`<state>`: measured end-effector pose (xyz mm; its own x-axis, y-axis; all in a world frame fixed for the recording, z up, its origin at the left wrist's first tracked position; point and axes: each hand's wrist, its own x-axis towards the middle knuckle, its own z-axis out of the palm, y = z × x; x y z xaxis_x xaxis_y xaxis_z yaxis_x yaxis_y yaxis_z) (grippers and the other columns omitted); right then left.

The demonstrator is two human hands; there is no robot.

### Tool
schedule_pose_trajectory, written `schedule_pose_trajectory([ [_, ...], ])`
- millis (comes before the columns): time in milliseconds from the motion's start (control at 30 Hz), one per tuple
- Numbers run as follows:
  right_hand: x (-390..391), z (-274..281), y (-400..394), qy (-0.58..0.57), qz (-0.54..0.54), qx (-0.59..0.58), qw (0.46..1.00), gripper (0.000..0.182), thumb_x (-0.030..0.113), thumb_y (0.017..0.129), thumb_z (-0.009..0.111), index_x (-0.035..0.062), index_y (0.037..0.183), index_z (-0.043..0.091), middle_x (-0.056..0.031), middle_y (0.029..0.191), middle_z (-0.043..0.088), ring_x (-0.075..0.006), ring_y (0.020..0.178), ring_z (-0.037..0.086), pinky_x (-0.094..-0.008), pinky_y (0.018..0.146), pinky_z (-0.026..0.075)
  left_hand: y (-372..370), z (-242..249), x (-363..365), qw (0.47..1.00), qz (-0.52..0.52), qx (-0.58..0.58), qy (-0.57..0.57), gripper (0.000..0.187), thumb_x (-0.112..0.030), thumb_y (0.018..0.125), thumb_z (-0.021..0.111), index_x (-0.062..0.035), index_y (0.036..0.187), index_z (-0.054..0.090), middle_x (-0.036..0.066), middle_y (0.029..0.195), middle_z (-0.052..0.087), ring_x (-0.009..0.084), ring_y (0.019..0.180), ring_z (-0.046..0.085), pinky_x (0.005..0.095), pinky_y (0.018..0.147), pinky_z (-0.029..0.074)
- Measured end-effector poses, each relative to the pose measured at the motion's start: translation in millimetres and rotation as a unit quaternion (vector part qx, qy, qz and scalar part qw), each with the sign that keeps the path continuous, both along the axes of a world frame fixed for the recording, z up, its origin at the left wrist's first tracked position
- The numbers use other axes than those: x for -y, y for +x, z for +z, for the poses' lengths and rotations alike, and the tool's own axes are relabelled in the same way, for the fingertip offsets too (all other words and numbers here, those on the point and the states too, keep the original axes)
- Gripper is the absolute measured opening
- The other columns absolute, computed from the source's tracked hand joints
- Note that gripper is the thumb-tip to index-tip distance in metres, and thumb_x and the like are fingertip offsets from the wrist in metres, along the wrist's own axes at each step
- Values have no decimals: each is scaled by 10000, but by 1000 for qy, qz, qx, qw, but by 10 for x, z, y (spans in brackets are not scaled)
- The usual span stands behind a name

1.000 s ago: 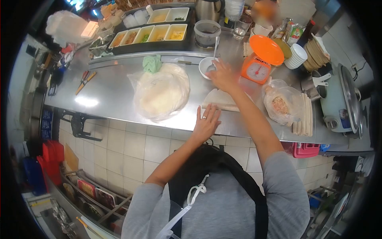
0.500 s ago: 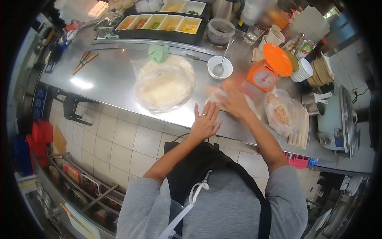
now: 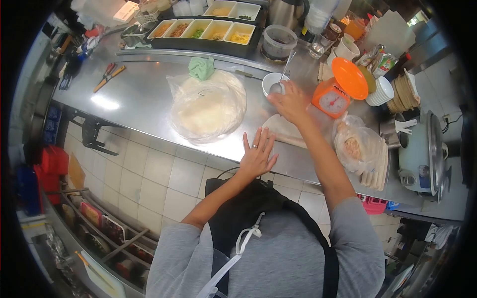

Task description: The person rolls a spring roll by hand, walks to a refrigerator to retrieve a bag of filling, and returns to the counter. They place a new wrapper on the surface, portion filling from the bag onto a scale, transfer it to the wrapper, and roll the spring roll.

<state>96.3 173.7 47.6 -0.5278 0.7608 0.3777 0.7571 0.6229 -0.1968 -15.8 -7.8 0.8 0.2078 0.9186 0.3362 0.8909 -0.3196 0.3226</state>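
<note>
My left hand (image 3: pixel 257 155) is open at the counter's front edge, its fingers spread and fingertips by the left end of a flat, pale dough wrapper (image 3: pixel 284 131). My right hand (image 3: pixel 289 103) reaches over the wrapper to a small white bowl (image 3: pixel 269 83). Its fingers are extended at the bowl's near right rim, beside the head of a metal spoon (image 3: pixel 288 62) that leans in the bowl. Part of the bowl and of the wrapper is hidden by this hand and forearm. A stack of round pale wrappers (image 3: pixel 211 111) lies under clear plastic to the left, with a green cloth (image 3: pixel 201 68) on its far edge.
An orange kitchen scale (image 3: pixel 332 99) stands right of the bowl. Beyond my right forearm are a plastic bag of filling (image 3: pixel 353 146) and several pale rolls (image 3: pixel 376 169). A rice cooker (image 3: pixel 420 154) borders the right. Topping trays (image 3: pixel 203 37) line the back; tongs (image 3: pixel 108 78) lie left.
My right hand has moved away from the wrapper, up to the white bowl, uncovering part of the wrapper. My left hand stays at the front edge. The view has shifted slightly.
</note>
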Motion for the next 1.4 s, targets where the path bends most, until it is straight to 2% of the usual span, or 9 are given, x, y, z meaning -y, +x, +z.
schedule_pose_trajectory([
  [333,550,-79,438,-166,98,-133,972,370,412,899,472,191,1148,634,-166,1387,375,-342,1334,256,-497,1062,203,17,-51,0,999,22,23,7,638,-390,839,520,34,1301,395,242,1379,335,370,1333,247,684,992,133],
  [500,810,-165,356,-80,-48,128,987,450,456,916,423,249,1307,504,-152,1462,261,-341,1385,133,-574,1071,99,25,-56,-13,1000,24,14,13,661,-386,836,529,68,1293,378,240,1366,350,370,1325,262,691,986,137],
  [633,808,-177,361,-183,54,101,976,449,450,915,429,246,1309,499,-133,1461,274,-331,1386,135,-568,1070,109,23,-76,-15,999,25,16,15,649,-382,840,524,57,1296,383,234,1356,367,368,1326,259,695,990,124],
  [733,676,-91,426,-89,-62,144,984,430,461,911,428,227,1243,568,-127,1431,326,-327,1363,196,-539,1069,148,32,-65,0,999,30,16,10,645,-380,843,520,53,1301,383,233,1354,371,368,1330,253,694,993,117],
  [800,462,237,411,-235,-108,53,964,444,485,902,425,184,1149,639,-125,1395,373,-308,1344,241,-505,1072,173,24,-54,-11,999,30,15,8,643,-379,845,517,51,1305,382,234,1355,371,367,1332,249,693,995,115],
  [900,192,118,190,-117,-75,-113,984,438,481,890,449,140,1010,696,-114,1310,452,-290,1254,359,-483,1038,233,21,-60,-7,999,27,19,10,645,-377,848,514,54,1308,378,242,1357,368,367,1338,239,689,998,115],
  [1133,46,13,-73,-45,-90,45,994,393,426,896,482,99,964,689,-109,1296,468,-324,1185,412,-454,1008,280,8,-8,-7,999,29,17,-1,629,-387,849,506,-20,1344,380,183,1423,310,356,1353,211,686,998,127],
  [1300,288,-14,407,-116,-86,-162,976,435,415,899,481,79,1142,614,-217,1351,383,-414,1260,325,-458,1051,256,4,6,-9,1000,24,2,-2,614,-400,852,493,-59,1352,393,134,1449,291,333,1366,193,693,993,137],
  [1400,791,-262,422,-156,-195,3,968,546,461,919,386,125,1348,414,-259,1424,264,-417,1340,180,-569,1067,124,21,22,-24,1000,16,-9,-10,608,-407,864,473,-75,1365,383,92,1459,291,315,1372,190,699,991,131],
])
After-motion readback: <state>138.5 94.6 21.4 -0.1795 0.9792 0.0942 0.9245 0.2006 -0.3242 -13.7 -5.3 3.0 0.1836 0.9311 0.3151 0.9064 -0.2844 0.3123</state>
